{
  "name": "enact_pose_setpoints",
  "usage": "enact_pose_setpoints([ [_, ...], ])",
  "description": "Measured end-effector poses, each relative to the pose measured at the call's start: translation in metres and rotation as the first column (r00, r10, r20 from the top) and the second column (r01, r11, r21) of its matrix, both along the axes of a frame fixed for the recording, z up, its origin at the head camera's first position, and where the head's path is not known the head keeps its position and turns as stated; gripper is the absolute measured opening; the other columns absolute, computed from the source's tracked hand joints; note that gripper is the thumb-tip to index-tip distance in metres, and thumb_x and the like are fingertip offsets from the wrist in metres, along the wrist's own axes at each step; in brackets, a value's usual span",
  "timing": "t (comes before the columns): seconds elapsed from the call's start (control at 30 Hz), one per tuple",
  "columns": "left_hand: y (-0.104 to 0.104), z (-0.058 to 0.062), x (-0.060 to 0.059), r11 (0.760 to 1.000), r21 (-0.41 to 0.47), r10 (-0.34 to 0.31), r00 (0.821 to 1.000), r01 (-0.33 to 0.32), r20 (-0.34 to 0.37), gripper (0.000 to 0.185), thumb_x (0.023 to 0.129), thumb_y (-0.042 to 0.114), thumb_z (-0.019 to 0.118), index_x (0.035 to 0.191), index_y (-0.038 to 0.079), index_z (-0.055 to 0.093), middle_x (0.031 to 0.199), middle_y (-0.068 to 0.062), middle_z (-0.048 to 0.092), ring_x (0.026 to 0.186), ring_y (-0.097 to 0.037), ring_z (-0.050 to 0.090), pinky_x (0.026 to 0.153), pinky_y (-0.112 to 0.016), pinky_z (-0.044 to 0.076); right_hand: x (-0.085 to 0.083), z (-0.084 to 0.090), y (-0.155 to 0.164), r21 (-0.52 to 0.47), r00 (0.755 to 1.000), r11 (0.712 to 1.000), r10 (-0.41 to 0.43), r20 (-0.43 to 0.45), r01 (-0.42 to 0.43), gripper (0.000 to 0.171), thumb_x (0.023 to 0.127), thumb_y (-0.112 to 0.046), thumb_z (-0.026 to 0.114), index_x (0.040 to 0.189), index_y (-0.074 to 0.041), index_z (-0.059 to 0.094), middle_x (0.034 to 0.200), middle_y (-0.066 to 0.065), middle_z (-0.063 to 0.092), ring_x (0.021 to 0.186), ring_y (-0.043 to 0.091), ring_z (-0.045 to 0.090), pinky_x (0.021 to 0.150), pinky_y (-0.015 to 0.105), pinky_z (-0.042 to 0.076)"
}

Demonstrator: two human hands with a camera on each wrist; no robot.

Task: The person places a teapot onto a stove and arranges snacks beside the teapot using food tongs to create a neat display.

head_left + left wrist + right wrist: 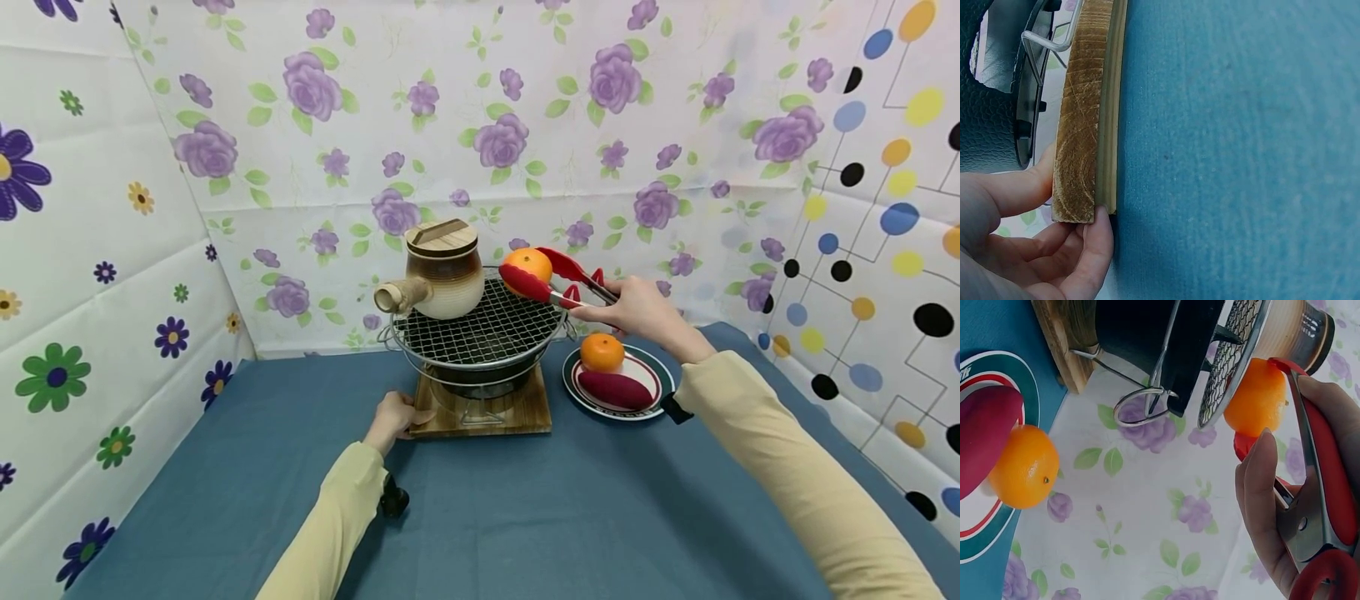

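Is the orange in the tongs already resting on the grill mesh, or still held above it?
Touching at most: the tongs clamp the orange at the grill mesh rim. The right hand grips the tongs; whether it rests there, cannot tell.

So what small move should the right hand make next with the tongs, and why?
Probably lower the orange a little onto the wire grill and then loosen the tongs. The right hand holds the orange at the grill's edge beside the clay pot, while the left hand grips the wooden base.
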State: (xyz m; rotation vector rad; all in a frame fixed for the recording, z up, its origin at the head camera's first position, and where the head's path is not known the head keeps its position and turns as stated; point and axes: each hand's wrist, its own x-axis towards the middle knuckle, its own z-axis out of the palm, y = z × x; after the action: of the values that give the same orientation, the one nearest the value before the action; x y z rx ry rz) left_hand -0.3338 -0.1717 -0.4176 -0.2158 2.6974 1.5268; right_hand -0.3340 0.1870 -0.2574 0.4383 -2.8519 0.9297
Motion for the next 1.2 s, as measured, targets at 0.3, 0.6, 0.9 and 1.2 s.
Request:
enact_pose_setpoints([
  [0.3,-0.001,0.001,0.000,1.000,-0.012,0.002,1.000,-0.002,0.021,0.020,0.077,0.007,0.073,0.082,-0.005,0.058,0.072,-0.012,0.054,0.061,-0.021,0.053,0.055,-0.037,0.052,-0.006,0.000,-0.007,0.016,1.000,1.000,-0.002,-0.010,0.002,0.057,0.076,-0.050,0.067,0.102,-0.001,0.057,0.058,0.009,0.051,0.046,0.021,0.053,0.048,0.032,0.045],
  [0.6,0.000,0.001,0.001,1.000,-0.004,-0.023,1.000,0.023,0.002,0.047,0.078,0.009,0.073,0.052,0.014,0.033,0.047,-0.001,0.039,0.041,-0.013,0.039,0.052,-0.037,0.051,-0.011,-0.005,-0.011,0.050,0.999,0.999,0.008,-0.054,-0.006,0.058,0.077,-0.052,0.065,0.101,0.000,0.057,0.058,0.010,0.055,0.050,0.022,0.058,0.052,0.033,0.045],
  [0.9,0.000,0.001,0.000,1.000,-0.018,-0.016,1.000,0.016,0.013,0.044,0.076,0.009,0.074,0.053,0.014,0.037,0.045,0.002,0.029,0.040,-0.011,0.035,0.053,-0.037,0.052,-0.015,-0.008,-0.014,0.021,1.000,1.000,-0.008,-0.028,0.008,0.054,0.076,-0.053,0.065,0.092,-0.002,0.053,0.061,0.012,0.053,0.047,0.018,0.057,0.053,0.033,0.047],
  [1.2,-0.001,-0.001,-0.003,1.000,-0.017,-0.019,0.999,0.020,0.026,0.048,0.077,0.010,0.074,0.053,0.015,0.033,0.045,0.000,0.030,0.039,-0.012,0.033,0.053,-0.037,0.051,-0.018,-0.010,-0.016,0.012,0.999,1.000,-0.005,-0.045,0.005,0.054,0.076,-0.053,0.066,0.073,-0.005,0.041,0.057,0.010,0.048,0.047,0.020,0.056,0.051,0.033,0.044],
])
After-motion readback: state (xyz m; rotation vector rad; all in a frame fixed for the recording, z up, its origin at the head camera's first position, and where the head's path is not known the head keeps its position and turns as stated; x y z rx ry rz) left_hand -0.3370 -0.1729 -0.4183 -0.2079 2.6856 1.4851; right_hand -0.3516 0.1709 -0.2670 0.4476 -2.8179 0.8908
